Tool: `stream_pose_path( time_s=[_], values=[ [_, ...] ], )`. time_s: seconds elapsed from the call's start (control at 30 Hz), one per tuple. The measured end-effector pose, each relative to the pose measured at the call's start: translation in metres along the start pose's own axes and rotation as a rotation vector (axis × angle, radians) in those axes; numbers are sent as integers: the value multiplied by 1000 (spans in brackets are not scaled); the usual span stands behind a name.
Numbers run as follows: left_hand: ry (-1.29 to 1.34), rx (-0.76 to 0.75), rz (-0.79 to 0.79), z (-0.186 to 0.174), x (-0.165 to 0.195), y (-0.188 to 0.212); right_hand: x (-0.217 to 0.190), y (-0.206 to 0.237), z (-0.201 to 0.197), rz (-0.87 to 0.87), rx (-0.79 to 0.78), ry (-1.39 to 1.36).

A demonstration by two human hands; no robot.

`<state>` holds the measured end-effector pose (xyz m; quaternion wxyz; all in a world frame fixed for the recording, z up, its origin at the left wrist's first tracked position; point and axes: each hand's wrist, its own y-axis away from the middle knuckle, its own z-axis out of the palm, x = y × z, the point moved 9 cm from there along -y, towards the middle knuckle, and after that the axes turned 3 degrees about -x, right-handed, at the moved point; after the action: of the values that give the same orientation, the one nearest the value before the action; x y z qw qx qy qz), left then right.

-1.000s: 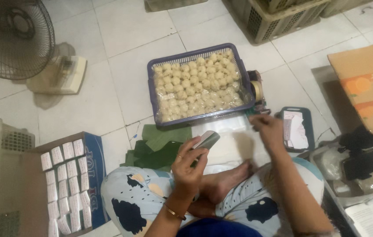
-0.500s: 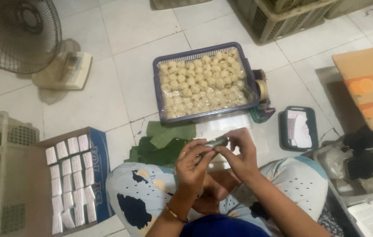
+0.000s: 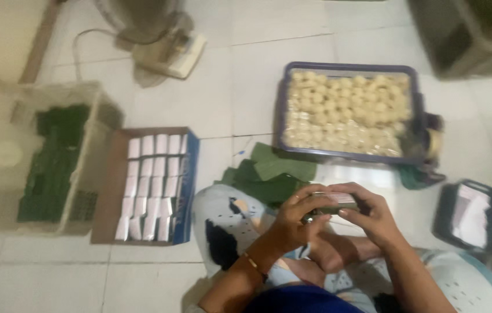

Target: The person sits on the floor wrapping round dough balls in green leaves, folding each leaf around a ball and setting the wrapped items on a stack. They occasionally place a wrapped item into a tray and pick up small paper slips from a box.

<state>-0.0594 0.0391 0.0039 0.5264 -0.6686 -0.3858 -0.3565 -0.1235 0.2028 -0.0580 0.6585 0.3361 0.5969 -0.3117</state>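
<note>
Green bundles point(image 3: 55, 168) stacked tight inside a pale mesh crate point(image 3: 92, 150) at the far left, blurred but readable as leaf-wrapped. Just right of it, rows of white paper-wrapped pieces point(image 3: 150, 185) standing in a brown cardboard box point(image 3: 107, 191) with a blue side. Farther off, a white fan base point(image 3: 170, 55) on the tiled floor. Nearer the middle, a loose heap of cut green leaves point(image 3: 272, 174) lying flat, just beyond the knees. Then the left hand point(image 3: 292, 223), bracelet at the wrist, fingers curled and pinching one end of a small packet point(image 3: 330, 203), pale on top and dark green beneath. Held over the lap, near the leaf heap and clear of the floor. Right hand point(image 3: 370, 217) closed on the other end, thumb underneath, fingertips pressed along the top edge. Judged from the grip: a wrapping step in mid-fold, both ends being tucked or smoothed, though too blurred to tell which flap. Calling, by that reading, for steady pressure from both thumbs, an even crease, and no slackening before the wrapper sits flat. Beyond the hands, a purple-rimmed tray point(image 3: 344, 68) packed with pale round pieces point(image 3: 347, 110), well apart from the packet. At the far right, a dark shallow tray point(image 3: 444, 203) holding white paper slips point(image 3: 469, 214).
</note>
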Motion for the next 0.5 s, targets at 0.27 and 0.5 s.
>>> stream_pose_path(
  time_s=[0.27,0.5],
  values=[
    [305,441,-383,-90,-91,46,-15,-66,73,-157,-56,300],
    [-17,1204,-594,-321,-199,152,-7,-89,80,-162,92,579]
  ],
)
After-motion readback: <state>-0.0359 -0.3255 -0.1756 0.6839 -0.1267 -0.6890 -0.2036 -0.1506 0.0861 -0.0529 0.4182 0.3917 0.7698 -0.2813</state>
